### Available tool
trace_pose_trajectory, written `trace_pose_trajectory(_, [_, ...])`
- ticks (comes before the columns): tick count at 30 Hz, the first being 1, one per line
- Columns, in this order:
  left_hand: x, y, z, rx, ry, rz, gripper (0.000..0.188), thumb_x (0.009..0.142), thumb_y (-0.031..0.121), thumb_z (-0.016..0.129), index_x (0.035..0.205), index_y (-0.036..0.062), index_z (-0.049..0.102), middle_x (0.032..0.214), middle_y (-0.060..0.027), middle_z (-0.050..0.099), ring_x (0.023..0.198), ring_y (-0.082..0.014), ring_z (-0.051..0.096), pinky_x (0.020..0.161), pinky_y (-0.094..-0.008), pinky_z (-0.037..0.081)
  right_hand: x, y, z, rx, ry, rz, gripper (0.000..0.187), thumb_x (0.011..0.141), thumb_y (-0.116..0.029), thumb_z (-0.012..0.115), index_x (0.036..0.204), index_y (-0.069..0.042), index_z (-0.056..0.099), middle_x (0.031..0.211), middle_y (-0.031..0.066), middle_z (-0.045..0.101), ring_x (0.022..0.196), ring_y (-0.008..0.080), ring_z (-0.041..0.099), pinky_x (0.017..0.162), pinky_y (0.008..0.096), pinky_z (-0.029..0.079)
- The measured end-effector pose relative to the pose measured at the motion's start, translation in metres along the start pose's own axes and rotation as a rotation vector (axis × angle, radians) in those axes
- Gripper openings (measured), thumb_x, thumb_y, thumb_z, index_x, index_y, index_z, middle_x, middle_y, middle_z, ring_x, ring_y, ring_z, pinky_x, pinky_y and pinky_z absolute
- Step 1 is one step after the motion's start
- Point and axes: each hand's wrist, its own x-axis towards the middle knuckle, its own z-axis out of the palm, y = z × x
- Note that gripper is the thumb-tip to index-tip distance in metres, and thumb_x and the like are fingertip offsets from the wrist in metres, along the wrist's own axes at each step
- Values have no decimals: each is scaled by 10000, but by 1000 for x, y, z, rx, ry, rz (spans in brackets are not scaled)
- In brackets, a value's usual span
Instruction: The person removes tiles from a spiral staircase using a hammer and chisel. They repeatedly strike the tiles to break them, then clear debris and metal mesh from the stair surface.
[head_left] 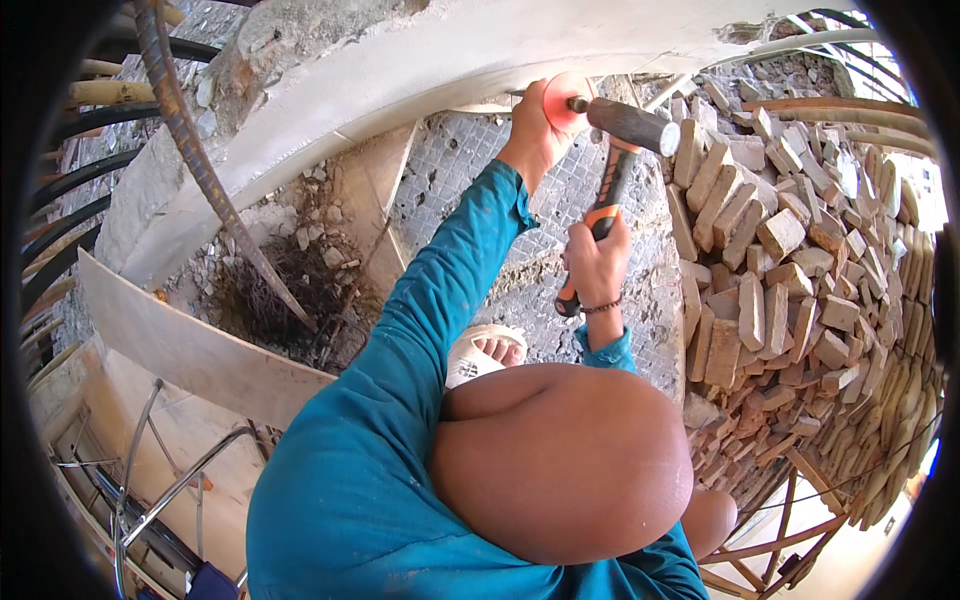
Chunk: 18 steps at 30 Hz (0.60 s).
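My left hand point(534, 142) is closed around a chisel with a round red-orange hand guard point(563, 104). Its dark tip points left, close to the foot of the white plastered wall point(400, 72). My right hand point(598, 264) grips the black and orange handle of a club hammer point(632, 126). The hammer's steel head is at the chisel's struck end; whether they touch, I cannot tell. Beneath both hands lies a chipped, grey tiled floor point(545, 240).
Stacked and tumbled bricks point(780, 280) fill the right side. At left, a rusty bent bar point(205, 170) rises from rubble point(300, 240) beside a thin upright board point(200, 335). Metal tube legs point(170, 500) stand lower left. My sandalled foot point(485, 352) is below my hands.
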Motion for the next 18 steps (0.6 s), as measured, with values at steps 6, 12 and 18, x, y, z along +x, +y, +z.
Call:
trace_pose_trajectory(6, [-4, 1, 13, 75, 147, 92, 347, 980, 246, 520, 1202, -20, 541, 1173, -158, 626, 1080, -289, 639, 967, -474, 547, -6, -76, -41, 387, 26, -401, 167, 808, 113, 525, 936, 8, 506, 675, 74, 583, 519, 120, 546, 469, 259, 452])
trace_pose_trajectory(12, [-2, 5, 11, 44, 148, 67, 342, 975, 255, 536, 1180, -18, 541, 1130, -154, 632, 1021, -287, 654, 896, -463, 578, -3, -78, -22, 560, 181, -608, 247, 809, 118, 514, 1025, 6, 471, 675, 76, 567, 532, 141, 547, 492, 258, 455])
trace_pose_trajectory(18, [-9, -9, -1, 216, 219, -39, 278, 971, 259, 518, 1065, -1, 552, 984, -141, 619, 827, -273, 644, 783, -455, 580, 8, -5, -11, -105, -74, 15, 100, 767, -78, 610, 831, -30, 549, 636, 83, 534, 559, 202, 508, 570, 335, 443])
